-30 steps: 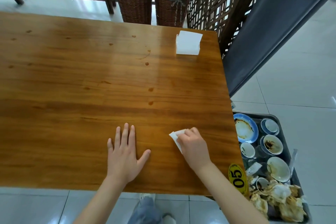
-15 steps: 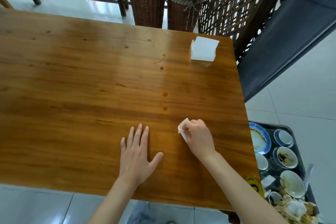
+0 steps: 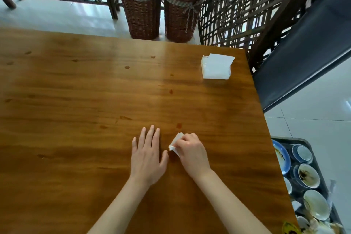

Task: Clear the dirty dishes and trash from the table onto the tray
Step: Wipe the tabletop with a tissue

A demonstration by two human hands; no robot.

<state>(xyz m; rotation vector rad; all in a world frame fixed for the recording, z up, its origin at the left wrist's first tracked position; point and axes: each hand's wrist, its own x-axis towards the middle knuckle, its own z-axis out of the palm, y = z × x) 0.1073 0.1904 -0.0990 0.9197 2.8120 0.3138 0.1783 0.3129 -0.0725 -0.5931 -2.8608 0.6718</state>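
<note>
Table wiping with folded white paper napkin, near edge of brown wooden table.

The napkin is pinched in the curled fingers of the right hand; the left hand is laid flat, fingers straight, beside it. Firm strokes should be applied over the dark spots, after which the napkin is best dropped onto the dark tray of dirty dishes at right.

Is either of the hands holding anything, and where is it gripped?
The right hand grips a folded white napkin by its near end; the left hand lies flat, holding nothing.
</note>
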